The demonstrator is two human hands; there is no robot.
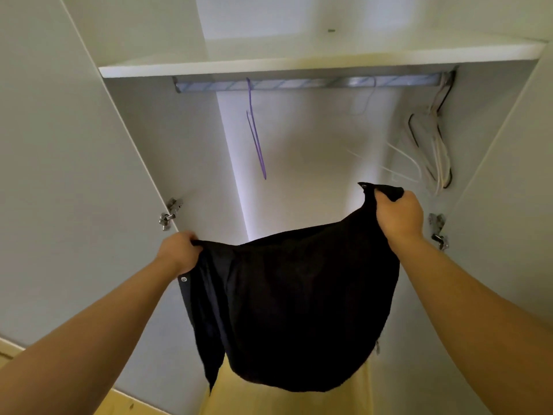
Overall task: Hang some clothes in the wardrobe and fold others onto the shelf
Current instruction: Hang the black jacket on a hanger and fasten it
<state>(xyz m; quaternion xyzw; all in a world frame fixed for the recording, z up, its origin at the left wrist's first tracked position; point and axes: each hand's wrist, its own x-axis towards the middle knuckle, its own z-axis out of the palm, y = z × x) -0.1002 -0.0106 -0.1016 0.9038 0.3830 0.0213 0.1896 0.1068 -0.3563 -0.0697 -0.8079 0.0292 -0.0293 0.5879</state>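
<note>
Two bare arms [89, 339] reach up into the open wardrobe [167, 151]. The left hand [179, 253] and the right hand [399, 217] each pinch a top corner of a black garment [293, 310], fingers curled tight on the cloth. It sags in the middle between them, with a silver stud [183, 279] near each hand. It is up in the air, below the rail [299, 83], where a purple hanger [256, 139] hangs.

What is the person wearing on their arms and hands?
Nothing that shows. The left grip and right grip are bare hands, with no gloves, rings or watch in view. The left forearm and right forearm are bare too, with no sleeves.
</note>
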